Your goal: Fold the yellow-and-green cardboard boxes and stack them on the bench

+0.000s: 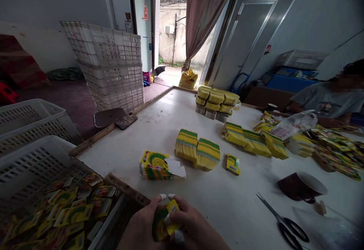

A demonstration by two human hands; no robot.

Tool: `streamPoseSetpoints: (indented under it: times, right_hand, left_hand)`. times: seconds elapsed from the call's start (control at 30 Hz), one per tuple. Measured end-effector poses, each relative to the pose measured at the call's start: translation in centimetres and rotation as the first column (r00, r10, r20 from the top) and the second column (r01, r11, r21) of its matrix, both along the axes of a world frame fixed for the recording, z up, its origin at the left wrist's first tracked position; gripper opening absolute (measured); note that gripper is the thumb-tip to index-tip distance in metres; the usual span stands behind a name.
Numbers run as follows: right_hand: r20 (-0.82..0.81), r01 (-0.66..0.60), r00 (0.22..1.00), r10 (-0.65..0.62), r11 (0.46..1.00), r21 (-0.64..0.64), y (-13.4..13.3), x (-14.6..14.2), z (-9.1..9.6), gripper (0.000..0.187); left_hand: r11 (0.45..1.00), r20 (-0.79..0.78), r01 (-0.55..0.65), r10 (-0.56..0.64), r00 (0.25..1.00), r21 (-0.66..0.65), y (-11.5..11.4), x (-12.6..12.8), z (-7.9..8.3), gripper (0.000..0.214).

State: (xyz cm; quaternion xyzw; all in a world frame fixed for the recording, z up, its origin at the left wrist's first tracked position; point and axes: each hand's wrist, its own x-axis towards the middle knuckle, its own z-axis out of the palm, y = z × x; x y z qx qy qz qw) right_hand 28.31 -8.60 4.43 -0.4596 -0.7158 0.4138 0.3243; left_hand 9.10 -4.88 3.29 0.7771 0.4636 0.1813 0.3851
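Note:
Between my two hands, low in the middle of the head view, is a small yellow and green carton (160, 225). My left hand (139, 223) grips it from the left, and my right hand (196, 223) closes on its other side, fingers over a yellow flap. White covers sit on several fingertips. Just beyond lies a stack of flat cartons (155, 162), its top one with white flaps sticking out. Behind that stand two bundles of yellow-green packets (197, 149). One single carton (233, 164) lies to their right.
A crate (54, 143) holding many cartons stands lower left. Scissors (281, 219), a dark mug (302, 186) and a plastic bag (327, 225) lie right. A phone (126, 121) rests at the table's left edge. More packet bundles (217, 100) stand farther back. Another person (332, 98) sits right.

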Motion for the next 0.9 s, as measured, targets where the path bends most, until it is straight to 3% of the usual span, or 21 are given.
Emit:
streamPoseSetpoints:
  times: [0.1, 0.23, 0.37, 0.5, 0.63, 0.8, 0.9]
  right_hand:
    - [-0.052, 0.02, 0.998, -0.021, 1.0, -0.02, 0.2, 0.5, 0.5, 0.024]
    - [-0.096, 0.118, 0.989, -0.113, 0.992, 0.048, 0.6, -0.7, -1.7, 0.042]
    - [-0.086, 0.112, 0.99, -0.107, 0.992, 0.053, 1.0, -1.8, -2.5, 0.052]
    - [-0.041, 0.164, 0.986, -0.164, 0.986, 0.02, 1.6, -1.7, -2.1, 0.033]
    - [-0.049, 0.201, 0.979, -0.197, 0.975, 0.095, 1.7, -1.9, -2.2, 0.036]
    - [0.087, 0.006, 0.996, -0.012, 0.998, 0.065, 1.0, -1.5, -0.6, 0.017]
    - [0.059, 0.001, 0.998, -0.001, 1.0, 0.006, 0.9, -1.2, 0.2, 0.014]
  left_hand:
    - [0.999, -0.049, 0.036, -0.035, 0.998, 0.021, 0.2, 0.3, 0.2, 0.071]
    - [0.996, -0.144, 0.008, 0.004, 0.99, 0.084, 1.0, -0.3, -0.7, 0.073]
    - [0.998, -0.058, -0.045, 0.047, 0.997, 0.045, 1.4, -1.3, -1.7, 0.073]
    - [0.989, 0.13, -0.144, 0.138, 0.982, 0.042, 1.2, -1.4, -1.3, 0.059]
    - [0.998, 0.09, -0.05, 0.053, 0.995, -0.032, 1.2, -1.1, -0.1, 0.052]
    - [0.995, 0.136, -0.01, 0.024, 0.99, -0.104, 1.1, -1.1, 1.1, 0.049]
    - [0.992, 0.15, 0.011, 0.008, 0.989, -0.128, 0.7, -0.5, 1.8, 0.042]
